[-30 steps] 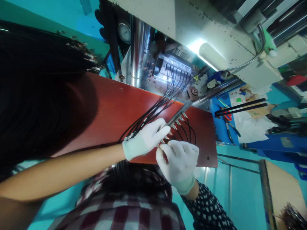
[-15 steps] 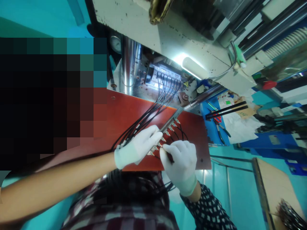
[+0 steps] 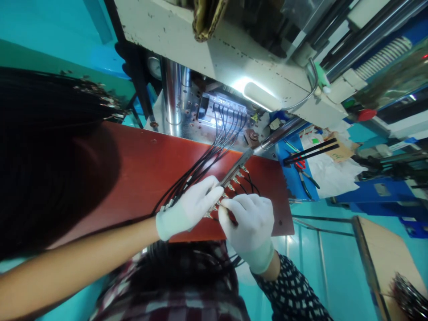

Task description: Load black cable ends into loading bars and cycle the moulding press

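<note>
My left hand (image 3: 194,203), in a white glove, is closed around the lower part of a long metal bar (image 3: 236,168) that lies at a slant over the reddish-brown board. Small metal connectors (image 3: 236,180) with black cables sit in a row along the bar's right side. At the lower end of that row my right hand (image 3: 249,225), also gloved, has thumb and forefinger pinched on a cable end; the fingers partly hide it. Several black cables (image 3: 200,166) run from under my left hand up to the lit mould (image 3: 227,109) in the press.
The brown board (image 3: 143,169) spans the press front. A big bundle of black cables (image 3: 50,147) covers its left. Steel columns (image 3: 172,93) and a lamp (image 3: 262,95) stand behind. On the right, a blue tray (image 3: 294,178) holds pliers (image 3: 303,180); a cardboard box (image 3: 384,254) is lower right.
The whole view has shifted slightly, with the machine sitting a little further left. Both hands stay at the bar, my right fingertips slightly further left along with the view.
</note>
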The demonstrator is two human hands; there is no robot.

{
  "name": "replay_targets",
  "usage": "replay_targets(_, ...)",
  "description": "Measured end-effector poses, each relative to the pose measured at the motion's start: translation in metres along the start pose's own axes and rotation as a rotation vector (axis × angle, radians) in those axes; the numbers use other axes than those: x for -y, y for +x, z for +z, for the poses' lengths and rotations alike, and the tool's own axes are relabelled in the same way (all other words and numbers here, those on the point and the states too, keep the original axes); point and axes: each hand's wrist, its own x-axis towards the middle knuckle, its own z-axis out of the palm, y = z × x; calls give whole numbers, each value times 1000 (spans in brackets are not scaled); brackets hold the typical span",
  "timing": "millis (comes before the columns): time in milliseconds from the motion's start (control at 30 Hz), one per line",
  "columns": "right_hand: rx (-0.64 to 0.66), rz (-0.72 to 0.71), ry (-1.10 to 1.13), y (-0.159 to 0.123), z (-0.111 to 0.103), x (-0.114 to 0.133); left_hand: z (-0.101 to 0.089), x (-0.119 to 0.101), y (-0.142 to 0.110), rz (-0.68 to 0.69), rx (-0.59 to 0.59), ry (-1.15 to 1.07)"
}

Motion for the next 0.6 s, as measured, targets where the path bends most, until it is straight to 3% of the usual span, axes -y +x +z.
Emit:
replay_targets(167,67,61,24,11,-16,-11,1,-1,-2,-8,8,29)
replay_targets(300,158,37,-5,19,-16,-15,1,-2,-4,-38,35,15)
replay_targets(467,139,23,-62,21,-10,-11,1,0,-4,-23,23,47)
replay_targets(600,115,42,15,19,-15,-16,2,0,-5,-38,30,23)
